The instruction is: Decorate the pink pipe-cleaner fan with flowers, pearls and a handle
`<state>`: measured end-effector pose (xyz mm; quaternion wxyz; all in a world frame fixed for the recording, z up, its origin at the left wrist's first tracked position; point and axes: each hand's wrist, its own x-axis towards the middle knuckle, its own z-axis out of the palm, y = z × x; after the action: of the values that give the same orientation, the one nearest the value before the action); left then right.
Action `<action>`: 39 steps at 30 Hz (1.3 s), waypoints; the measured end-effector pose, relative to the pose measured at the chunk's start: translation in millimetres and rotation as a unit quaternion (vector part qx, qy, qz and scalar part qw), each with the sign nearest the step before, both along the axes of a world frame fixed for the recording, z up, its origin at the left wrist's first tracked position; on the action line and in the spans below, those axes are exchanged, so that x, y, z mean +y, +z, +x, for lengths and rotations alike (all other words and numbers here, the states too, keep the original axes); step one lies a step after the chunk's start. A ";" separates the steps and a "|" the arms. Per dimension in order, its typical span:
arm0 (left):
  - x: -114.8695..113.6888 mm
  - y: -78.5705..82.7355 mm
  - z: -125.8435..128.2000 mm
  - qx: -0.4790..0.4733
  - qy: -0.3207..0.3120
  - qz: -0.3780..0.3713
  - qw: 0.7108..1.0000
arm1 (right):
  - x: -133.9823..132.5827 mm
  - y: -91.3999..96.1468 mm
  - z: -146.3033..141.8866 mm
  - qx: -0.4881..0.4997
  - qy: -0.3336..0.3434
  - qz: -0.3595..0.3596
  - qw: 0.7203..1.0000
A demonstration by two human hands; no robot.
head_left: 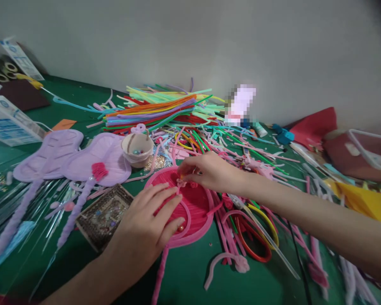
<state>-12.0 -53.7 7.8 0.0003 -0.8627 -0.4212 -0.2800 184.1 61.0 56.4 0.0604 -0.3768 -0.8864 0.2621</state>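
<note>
A round pink pipe-cleaner fan (197, 207) with a wrapped handle lies in the middle of the table. My left hand (142, 222) rests flat on its left side, fingers stretched out, beside a curled pink loop (188, 212) and a small reddish bead (180, 228). Over the fan's upper part, my right hand (206, 169) is closed in a pinch at a small pale pink flower (180, 183). Another small pink flower (193, 184) sits under that hand, partly hidden. The exact contact of the right fingertips is hard to see.
Two lilac fans (92, 159) and a bead tray (103, 216) lie left. A white cup (137, 148) stands behind the pink fan. Pipe cleaners (152, 112) are heaped at the back. Red-handled scissors (254, 243) lie right, near a plastic bin (362, 148).
</note>
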 end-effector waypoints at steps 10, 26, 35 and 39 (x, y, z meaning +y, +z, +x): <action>0.1 -17.5 1.4 0.058 -0.012 0.009 0.998 | 0.9 -16.3 -2.1 0.026 0.011 0.019 0.999; -0.1 -25.1 4.3 0.051 -0.014 -0.006 0.999 | -2.7 -23.1 2.1 -0.008 0.054 0.064 0.996; 0.4 -24.6 4.3 0.052 -0.016 -0.031 0.998 | -0.6 -24.0 -1.3 -0.039 0.077 0.089 0.992; 0.6 -25.4 4.1 0.049 -0.017 -0.032 0.998 | -0.3 -22.2 -3.1 -0.051 0.079 0.094 0.991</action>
<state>-7.9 -53.1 -17.6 -0.0119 -0.8820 -0.4146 -0.2238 181.0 60.7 34.3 0.0292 -0.3112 -0.9360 0.1616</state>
